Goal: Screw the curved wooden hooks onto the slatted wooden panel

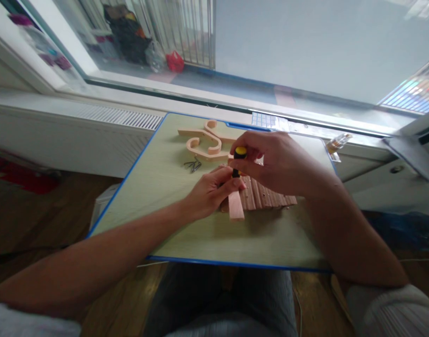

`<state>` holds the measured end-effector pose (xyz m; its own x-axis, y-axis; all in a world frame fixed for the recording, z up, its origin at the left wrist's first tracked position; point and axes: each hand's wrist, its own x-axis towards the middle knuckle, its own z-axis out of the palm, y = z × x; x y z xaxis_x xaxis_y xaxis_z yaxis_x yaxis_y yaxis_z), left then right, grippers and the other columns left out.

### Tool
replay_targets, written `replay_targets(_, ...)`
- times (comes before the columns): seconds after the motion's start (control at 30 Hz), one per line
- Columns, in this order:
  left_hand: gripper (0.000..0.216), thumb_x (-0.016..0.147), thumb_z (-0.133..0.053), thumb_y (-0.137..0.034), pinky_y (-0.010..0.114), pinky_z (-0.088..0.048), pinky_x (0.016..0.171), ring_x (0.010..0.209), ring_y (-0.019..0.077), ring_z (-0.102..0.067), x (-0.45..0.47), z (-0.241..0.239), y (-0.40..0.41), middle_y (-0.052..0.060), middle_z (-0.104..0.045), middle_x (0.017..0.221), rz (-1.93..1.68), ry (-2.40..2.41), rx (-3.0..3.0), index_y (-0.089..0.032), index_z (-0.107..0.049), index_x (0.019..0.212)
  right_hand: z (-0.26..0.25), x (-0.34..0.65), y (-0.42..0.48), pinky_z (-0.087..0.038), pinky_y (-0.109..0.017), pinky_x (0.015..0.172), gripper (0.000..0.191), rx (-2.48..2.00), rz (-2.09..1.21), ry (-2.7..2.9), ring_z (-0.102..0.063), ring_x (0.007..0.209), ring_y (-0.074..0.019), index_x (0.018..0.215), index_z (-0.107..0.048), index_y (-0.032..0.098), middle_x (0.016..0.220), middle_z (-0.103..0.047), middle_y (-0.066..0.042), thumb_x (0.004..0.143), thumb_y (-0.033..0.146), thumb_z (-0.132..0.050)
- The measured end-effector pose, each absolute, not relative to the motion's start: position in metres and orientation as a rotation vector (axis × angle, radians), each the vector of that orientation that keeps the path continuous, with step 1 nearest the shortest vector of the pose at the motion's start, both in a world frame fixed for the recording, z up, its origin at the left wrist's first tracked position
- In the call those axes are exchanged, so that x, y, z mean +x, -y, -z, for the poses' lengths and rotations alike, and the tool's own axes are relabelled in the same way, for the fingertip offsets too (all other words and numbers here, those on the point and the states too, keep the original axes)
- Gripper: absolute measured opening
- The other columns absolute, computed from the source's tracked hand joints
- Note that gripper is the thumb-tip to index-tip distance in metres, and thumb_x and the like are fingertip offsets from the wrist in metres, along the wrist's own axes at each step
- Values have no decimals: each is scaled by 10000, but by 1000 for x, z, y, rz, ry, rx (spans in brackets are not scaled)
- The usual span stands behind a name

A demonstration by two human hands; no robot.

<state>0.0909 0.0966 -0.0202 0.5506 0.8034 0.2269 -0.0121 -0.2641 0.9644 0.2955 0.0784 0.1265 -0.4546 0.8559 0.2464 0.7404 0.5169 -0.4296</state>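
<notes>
Table: a small surface (186, 238) with blue rim stands under the window (306, 51), its far edge close to the sill
Right hand: the right hand (276, 157) grasps the yellow-and-black screwdriver (240, 153) by its handle, which stands nearly upright over the middle of the surface
Left hand: the left hand (214, 189) is closed on the wooden strip (236, 209), thumb at the screwdriver's lower end; whether it also pinches the shaft, I cannot tell
Wooden strip: it points toward the near edge, in the middle of the surface, beside the ridged wooden pieces (262, 196); if it is not firmly supported below, pressing could make it rock or turn
Screwdriver tip: hidden by the fingers; if it slips sideways, it could scratch the strip or hurt the left thumb, which is very near
Screws: the loose screws (193, 164) lie left of the hands, toward the left edge; a careless elbow or a shaken table might scatter them
Curved pieces: the curved wooden pieces (202, 155) lie toward the far edge, close together; a wide movement of the right hand may push them
</notes>
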Motion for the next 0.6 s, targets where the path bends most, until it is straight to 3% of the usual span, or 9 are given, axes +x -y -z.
replay_targets(0.33,456,1049,-714,-646,340,-565,821,913,216,-703,95,22,-93,73,-778,989,-971,-737,1776,-197,-790,1060,-112,282,-83,-298,-357,680,329,-1447,-135,2258,-474,671,-158,948,-666,230,773,-655,-8,967,552,-731)
replay_targets(0.5,436,1035,-730,-632,333,-516,767,867,207,-641,95,21,-91,53,-738,941,-1010,-803,1879,-201,-792,1062,-109,278,-83,-269,-357,666,283,-1445,-64,2270,-415,662,-159,956,-671,242,763,-625,-5,988,522,-683)
replay_targets(0.6,354,1023,-763,-552,349,-540,826,931,217,-666,92,17,-91,65,-747,1004,-1005,-783,1864,-202,-796,1069,-111,283,-82,-278,-356,663,295,-1447,-116,2284,-412,652,-154,954,-699,239,761,-636,-7,1002,529,-674)
